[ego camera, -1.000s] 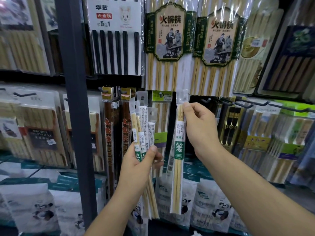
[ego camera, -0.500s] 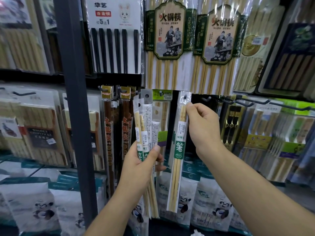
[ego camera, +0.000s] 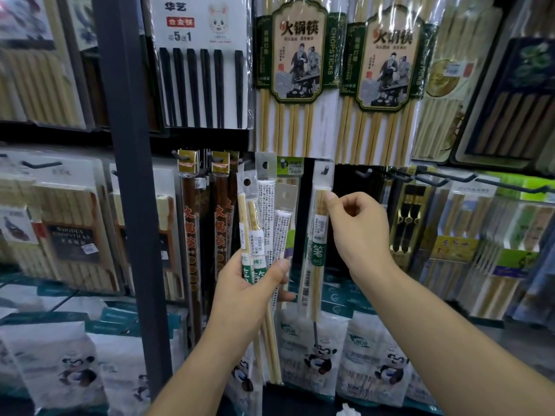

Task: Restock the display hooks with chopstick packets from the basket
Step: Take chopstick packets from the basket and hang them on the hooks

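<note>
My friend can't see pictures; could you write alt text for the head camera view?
A person's right hand touches a chopstick packet hanging on a display hook, while the left hand grips a bundle of similar packets.

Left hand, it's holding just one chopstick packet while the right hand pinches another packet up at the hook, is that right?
Not quite. In the head view the left hand grips a fanned bundle of chopstick packets, several, not one. The rest stands: the right hand pinches a single packet whose top hole is up at the hook.
</note>
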### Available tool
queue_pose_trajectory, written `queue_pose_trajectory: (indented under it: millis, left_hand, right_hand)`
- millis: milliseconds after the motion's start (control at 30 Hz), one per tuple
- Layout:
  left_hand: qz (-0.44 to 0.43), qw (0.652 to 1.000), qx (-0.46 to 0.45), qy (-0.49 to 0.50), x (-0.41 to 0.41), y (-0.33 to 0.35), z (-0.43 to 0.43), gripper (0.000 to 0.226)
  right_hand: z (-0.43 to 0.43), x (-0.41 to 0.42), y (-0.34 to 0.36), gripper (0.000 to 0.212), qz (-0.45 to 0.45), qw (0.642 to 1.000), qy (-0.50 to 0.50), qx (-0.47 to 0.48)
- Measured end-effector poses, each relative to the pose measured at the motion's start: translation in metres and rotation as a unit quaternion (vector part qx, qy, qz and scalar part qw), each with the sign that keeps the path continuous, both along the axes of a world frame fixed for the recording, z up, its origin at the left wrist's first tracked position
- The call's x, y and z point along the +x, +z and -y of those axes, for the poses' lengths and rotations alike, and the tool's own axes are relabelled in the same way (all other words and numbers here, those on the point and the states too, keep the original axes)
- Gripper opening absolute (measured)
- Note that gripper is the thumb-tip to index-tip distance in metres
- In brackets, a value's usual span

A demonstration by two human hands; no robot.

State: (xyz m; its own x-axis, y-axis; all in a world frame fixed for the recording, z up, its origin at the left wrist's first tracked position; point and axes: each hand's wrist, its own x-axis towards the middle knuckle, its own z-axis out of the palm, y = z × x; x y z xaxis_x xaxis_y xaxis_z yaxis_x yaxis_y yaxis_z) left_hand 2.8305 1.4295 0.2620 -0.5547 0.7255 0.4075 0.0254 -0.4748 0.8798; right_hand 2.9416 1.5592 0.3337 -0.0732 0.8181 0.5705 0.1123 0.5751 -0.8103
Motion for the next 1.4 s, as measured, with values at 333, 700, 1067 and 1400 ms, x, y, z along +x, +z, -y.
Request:
queue_pose_trajectory:
  millis: [333,700,1067,1400]
  left_hand:
    - [0.012,0.999,-0.001,-0.049,0.008,0.001,0.001,0.017]
    - [0.004,1.0,0.002,-0.019,0.004,0.001,-0.002,0.019]
    - [0.021,0.999,-0.018,-0.046,-0.001,-0.003,-0.002,0.02]
    - [0.013,0.997,-0.017,-0.08,-0.003,-0.003,-0.001,0.02]
  right_hand:
    - [0.044,-0.002,0.003,0.018,-0.001,0.987,0.16,0.036]
    - [0.027,0.002,0.017,0.025,-0.05,0.991,0.123,-0.011]
    - [0.006,-0.005,0.036,0.042,-0.035,0.997,0.063,0.018]
    - [-0.007,-0.006,0.025,0.034,-0.002,1.0,0.024,0.01]
